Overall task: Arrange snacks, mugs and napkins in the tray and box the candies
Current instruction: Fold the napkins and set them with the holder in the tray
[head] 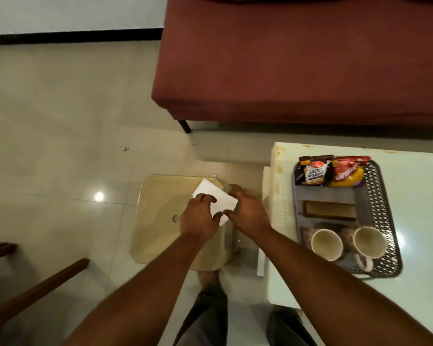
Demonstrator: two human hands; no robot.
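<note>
A white napkin [219, 199] lies over the far right part of a beige stool [160, 221]. My left hand [199, 216] and my right hand [248, 212] both pinch the napkin's near edge, fingers curled on it. To the right, a grey mesh tray [383, 216] sits on a white table [423, 196]. In the tray are a salted peanuts packet [313, 171], a red and yellow snack packet [346, 173], a brown bar-shaped pack [329, 211] and two cream mugs [326, 244], [369, 242].
A maroon sofa [298, 71] fills the far right. Dark wooden furniture rails [35, 293] cross the lower left. Glossy floor tiles [60, 146] spread to the left. My legs and a bare foot [208, 278] show below the stool.
</note>
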